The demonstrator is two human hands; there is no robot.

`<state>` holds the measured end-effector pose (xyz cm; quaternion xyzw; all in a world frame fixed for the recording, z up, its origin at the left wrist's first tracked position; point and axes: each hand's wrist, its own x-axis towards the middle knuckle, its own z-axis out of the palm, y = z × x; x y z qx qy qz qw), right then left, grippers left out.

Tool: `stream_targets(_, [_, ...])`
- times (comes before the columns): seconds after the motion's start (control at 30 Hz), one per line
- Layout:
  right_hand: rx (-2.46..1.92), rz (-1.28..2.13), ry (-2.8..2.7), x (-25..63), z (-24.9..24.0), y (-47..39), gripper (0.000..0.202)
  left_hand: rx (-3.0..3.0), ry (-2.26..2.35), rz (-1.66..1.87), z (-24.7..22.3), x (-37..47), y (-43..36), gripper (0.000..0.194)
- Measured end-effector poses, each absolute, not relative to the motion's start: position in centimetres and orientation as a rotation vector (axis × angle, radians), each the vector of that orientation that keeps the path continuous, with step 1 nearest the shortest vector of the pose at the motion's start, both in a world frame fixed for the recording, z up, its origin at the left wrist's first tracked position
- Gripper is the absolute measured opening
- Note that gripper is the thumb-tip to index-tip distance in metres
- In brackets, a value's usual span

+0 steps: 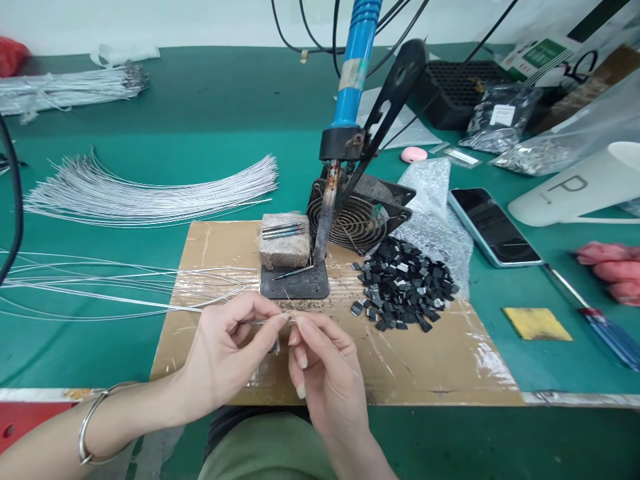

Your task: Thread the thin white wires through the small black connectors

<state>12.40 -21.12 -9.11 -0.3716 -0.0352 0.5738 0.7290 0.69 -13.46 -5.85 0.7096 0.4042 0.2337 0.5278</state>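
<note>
Left hand (225, 357) and right hand (333, 380) pinching now, fine white wire (190, 308) at seven o'clock from the soldering iron (327, 207); looks feather-light, springy, kinkable, best gripped near its end.

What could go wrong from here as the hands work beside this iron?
The blue-handled iron stands just beyond the hands; if hot, it might burn a finger. The thin wires trailing off to the left could snag or tangle. The loose black pieces near the right hand may scatter if knocked.
</note>
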Motion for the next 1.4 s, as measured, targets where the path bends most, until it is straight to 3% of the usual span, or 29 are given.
stream_targets(0.33, [-0.829,1.228,-0.113,12.3,-9.3,-21.2,0.024,1.625,0.999,0.552,-5.7,0.9,-13.2,0.022])
stream_targets(0.57, [-0.911,1.161,-0.242,12.6,-9.8,-21.4,0.010,1.618,1.000,0.539,-5.5,0.9,-13.2,0.023])
stream_targets(0.83, [-0.948,1.128,-0.275,12.7,-10.1,-21.6,0.007,1.646,0.988,0.531,-5.6,0.8,-13.1,0.022])
stream_targets(1.4, [-0.913,1.259,-0.257,14.0,-9.2,-21.2,0.011,2.108,0.890,0.689,-5.3,0.5,-13.2,0.014])
